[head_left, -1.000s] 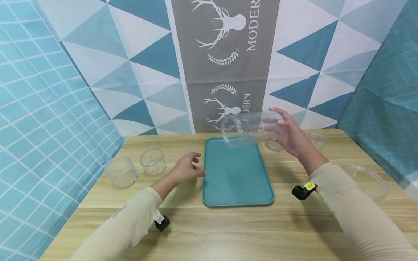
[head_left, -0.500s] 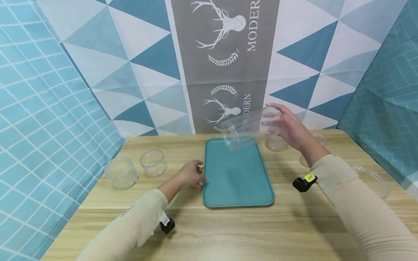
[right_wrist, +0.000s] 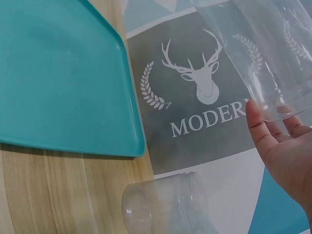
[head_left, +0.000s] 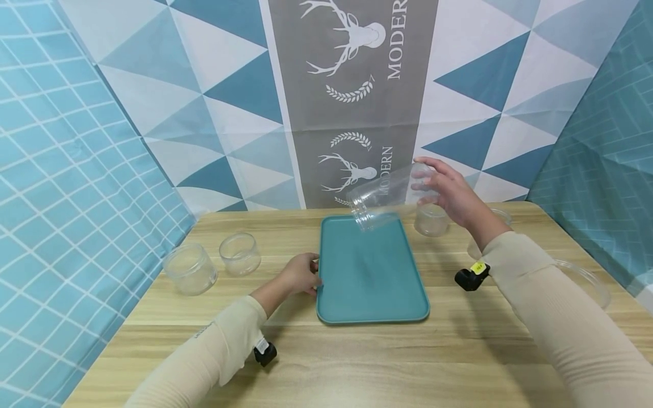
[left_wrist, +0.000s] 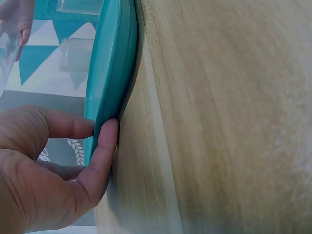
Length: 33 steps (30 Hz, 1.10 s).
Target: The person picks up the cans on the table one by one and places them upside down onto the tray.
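Note:
A teal rectangular tray lies on the wooden table in the middle of the head view. My left hand pinches its left rim, the thumb and fingers on either side of the edge in the left wrist view, where the tray wall runs upward. Above the tray's far end, my right hand grips a tall clear plastic jar by its base. The jar is tilted, its mouth pointing down and left over the tray. Through its see-through wall the right wrist view shows nothing inside.
Two clear jars, a wide one and a smaller one, stand left of the tray. Another small clear jar is behind it on the right. More clear containers, one wide-rimmed, are partly hidden behind my right arm.
My left hand has moved slightly right and closed on the tray's left rim. My right hand has risen a little, tilting the jar's mouth further down. The tray has barely moved.

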Available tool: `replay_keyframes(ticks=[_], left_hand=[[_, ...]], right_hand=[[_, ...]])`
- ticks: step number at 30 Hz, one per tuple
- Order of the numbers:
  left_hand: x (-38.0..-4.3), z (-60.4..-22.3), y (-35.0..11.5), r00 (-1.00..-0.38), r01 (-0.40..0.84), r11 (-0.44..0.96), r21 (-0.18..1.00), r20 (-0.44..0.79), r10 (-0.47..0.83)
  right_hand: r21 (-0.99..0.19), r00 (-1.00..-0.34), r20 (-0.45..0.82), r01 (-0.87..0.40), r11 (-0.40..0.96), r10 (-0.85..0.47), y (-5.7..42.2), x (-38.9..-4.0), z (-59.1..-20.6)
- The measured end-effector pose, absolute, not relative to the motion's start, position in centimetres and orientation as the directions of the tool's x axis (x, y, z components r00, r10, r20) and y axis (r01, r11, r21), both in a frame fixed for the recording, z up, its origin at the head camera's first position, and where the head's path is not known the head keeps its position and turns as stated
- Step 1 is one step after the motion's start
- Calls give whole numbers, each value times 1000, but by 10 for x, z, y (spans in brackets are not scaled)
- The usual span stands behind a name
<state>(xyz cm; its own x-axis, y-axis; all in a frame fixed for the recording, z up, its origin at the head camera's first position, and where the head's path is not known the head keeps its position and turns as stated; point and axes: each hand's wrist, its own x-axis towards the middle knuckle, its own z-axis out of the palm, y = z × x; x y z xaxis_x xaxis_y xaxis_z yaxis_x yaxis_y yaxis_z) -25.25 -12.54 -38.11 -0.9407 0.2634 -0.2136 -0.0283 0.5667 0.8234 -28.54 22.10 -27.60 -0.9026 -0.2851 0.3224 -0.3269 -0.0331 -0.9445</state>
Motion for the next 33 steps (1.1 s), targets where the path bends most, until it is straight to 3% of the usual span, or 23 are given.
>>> replay_keyframes(ticks=[8,16,22,33], left_hand=[[-251,-382,-126,-939,-19,575,818,-212,270],[-251,-381,-126,-939,-38,567,823,-224,262],[-251,-381,-126,-940,-46,567,823,-228,255],[-251,-382,-126,-943,-37,568,822,-217,254]], right_hand=[[-936,-926,300,-332,118,-227,217,-293,-272],[-864,-942,277,-331,380,-190,210,-301,-273],[-832,-943,252,-325,450,-215,200,-307,-277],[-688,-926,316,-375,621,-208,184,-313,-281]])
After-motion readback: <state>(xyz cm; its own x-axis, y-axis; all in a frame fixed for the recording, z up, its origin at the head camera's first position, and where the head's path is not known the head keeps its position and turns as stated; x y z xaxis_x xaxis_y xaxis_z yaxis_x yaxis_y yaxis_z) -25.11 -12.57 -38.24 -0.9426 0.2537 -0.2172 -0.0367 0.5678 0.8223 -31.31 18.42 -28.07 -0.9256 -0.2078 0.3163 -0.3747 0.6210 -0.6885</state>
